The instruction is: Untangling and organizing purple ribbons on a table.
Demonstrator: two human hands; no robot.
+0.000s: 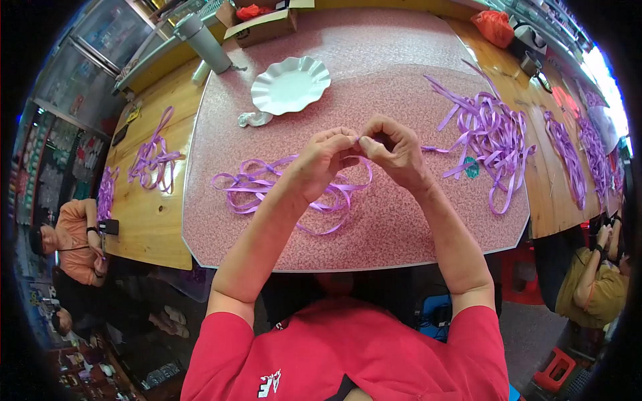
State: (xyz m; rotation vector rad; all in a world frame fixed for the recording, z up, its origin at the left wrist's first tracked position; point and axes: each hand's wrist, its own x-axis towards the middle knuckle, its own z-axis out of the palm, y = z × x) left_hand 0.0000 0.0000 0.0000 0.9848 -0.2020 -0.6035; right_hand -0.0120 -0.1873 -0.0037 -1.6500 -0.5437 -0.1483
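Over the middle of the pink speckled table mat (374, 234), my left hand (324, 159) and my right hand (394, 154) meet at the fingertips. Both are closed in a pinch on a bit of purple ribbon, mostly covered by the fingers. Loose loops of the purple ribbon (249, 179) spread on the mat beneath and left of my left hand. To the right of my right hand lies a tangled heap of purple ribbons (491, 137), one end reaching toward my wrist. A small green piece (472, 167) shows at the heap's lower edge.
Beyond my hands stand a white scalloped plate (291, 85), a crumpled wrapper (255, 119), a grey tumbler (204, 43) and an open cardboard box (264, 27). More ribbons (156, 160) lie on the wooden table at left, others (567, 160) at right. People sit on both sides.
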